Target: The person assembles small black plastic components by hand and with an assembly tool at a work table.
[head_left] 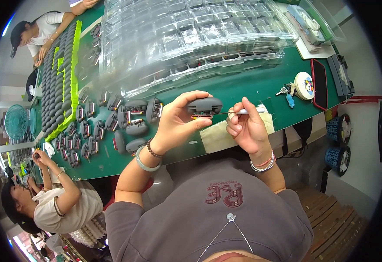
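Note:
My left hand (pixel 183 118) grips a dark grey, rounded plastic housing (pixel 205 105) between thumb and fingers. Its underside shows red and metallic inner parts near my thumb. In my right hand (pixel 248 131) is a slim screwdriver (pixel 251 112) with a pale handle, pinched by thumb and fingers. The thin shaft points left at the housing's side; whether its tip touches is too small to tell. Beneath both hands, a pale yellow cloth (pixel 215 139) lies at the front edge of the green table (pixel 243 89).
Several similar grey housings (pixel 135 127) lie left of my hands. Clear plastic trays (pixel 191 43) are stacked at the back. A lime-green rack (pixel 74 74) holds rounded grey pieces. At right are keys (pixel 282 91), a round pouch (pixel 304 85) and a phone (pixel 319 85). Co-workers sit at left.

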The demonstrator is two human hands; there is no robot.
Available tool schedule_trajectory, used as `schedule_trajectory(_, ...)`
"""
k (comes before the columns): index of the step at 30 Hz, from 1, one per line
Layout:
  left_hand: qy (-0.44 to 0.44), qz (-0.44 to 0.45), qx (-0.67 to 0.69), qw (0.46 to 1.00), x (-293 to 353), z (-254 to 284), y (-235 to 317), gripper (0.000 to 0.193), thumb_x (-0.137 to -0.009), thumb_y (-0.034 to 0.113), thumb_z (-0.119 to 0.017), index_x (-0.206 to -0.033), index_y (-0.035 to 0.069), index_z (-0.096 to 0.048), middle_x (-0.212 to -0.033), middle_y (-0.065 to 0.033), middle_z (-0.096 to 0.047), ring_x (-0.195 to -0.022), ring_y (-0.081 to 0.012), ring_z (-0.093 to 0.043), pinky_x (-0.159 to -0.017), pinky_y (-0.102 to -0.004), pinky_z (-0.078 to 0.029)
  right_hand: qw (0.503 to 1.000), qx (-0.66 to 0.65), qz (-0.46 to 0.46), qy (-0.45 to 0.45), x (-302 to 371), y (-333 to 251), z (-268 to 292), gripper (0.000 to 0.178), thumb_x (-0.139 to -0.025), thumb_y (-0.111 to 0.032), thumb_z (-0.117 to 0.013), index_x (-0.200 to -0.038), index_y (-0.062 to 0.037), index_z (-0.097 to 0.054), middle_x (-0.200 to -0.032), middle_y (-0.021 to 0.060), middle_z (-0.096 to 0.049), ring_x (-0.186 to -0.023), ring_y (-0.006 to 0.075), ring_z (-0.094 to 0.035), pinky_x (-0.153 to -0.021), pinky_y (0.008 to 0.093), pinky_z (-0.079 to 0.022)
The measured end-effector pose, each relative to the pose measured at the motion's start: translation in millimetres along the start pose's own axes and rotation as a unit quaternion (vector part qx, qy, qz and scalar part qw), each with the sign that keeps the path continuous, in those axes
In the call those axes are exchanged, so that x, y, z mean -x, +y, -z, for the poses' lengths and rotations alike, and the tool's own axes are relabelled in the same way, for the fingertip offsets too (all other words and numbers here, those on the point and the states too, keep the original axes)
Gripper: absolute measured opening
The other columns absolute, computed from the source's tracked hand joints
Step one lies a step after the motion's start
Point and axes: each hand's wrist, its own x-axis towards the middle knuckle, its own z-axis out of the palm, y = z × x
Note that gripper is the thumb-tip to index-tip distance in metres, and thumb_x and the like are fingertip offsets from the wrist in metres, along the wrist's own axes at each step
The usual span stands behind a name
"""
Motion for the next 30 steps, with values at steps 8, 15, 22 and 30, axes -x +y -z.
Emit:
schedule_trajectory(8, 0.007, -0.021, -0.020, 1.000, 1, 0, -3, 0.049, -0.071, -0.003, -0.069, -0.114, -0.003, -0.048, -0.110, -0.0091, -0.053, -0.096, -0.0140, -0.053, -0.083, -0.0272, -0.047, 0.973, 0.135, 0.185, 0.017, 15, 10, -15, 0.039, -0.094, -0.033, -0.037, -0.083, -0.0016, -0.056, -0.066, 0.0099, -0.056, -0.052, 0.0151, -0.050, -0.051, 0.0267, -0.041)
schedule_trajectory(15, -0.011, -0.030, -0.019, 0.999, 0, -1, -1, 0.048, -0.071, -0.003, -0.068, -0.114, -0.002, -0.048, -0.112, -0.0097, -0.051, -0.100, -0.0154, -0.052, -0.083, -0.0276, -0.049, 0.953, 0.207, 0.221, 0.004, 19, 7, -15, 0.041, -0.094, -0.032, -0.037, -0.082, 0.0018, -0.057, -0.066, 0.0117, -0.057, -0.053, 0.0165, -0.052, -0.051, 0.0260, -0.042)
schedule_trajectory(22, -0.024, -0.025, -0.005, 0.999, 1, -1, -1, 0.048, -0.071, -0.003, -0.067, -0.115, -0.002, -0.047, -0.115, -0.0104, -0.050, -0.101, -0.0165, -0.052, -0.083, -0.0290, -0.049, 0.979, 0.129, 0.160, -0.001, 14, 7, -13, 0.040, -0.094, -0.032, -0.036, -0.080, -0.0011, -0.057, -0.066, 0.0106, -0.056, -0.051, 0.0158, -0.050, -0.051, 0.0265, -0.042)
schedule_trajectory(30, -0.024, -0.021, 0.001, 0.999, 1, 1, -3, 0.049, -0.071, -0.003, -0.068, -0.116, -0.001, -0.047, -0.114, -0.0106, -0.050, -0.101, -0.0165, -0.052, -0.084, -0.0295, -0.049, 0.998, 0.026, 0.053, -0.010, 4, 6, -2, 0.037, -0.094, -0.034, -0.037, -0.080, -0.0060, -0.057, -0.066, 0.0077, -0.056, -0.052, 0.0142, -0.047, -0.050, 0.0266, -0.038)
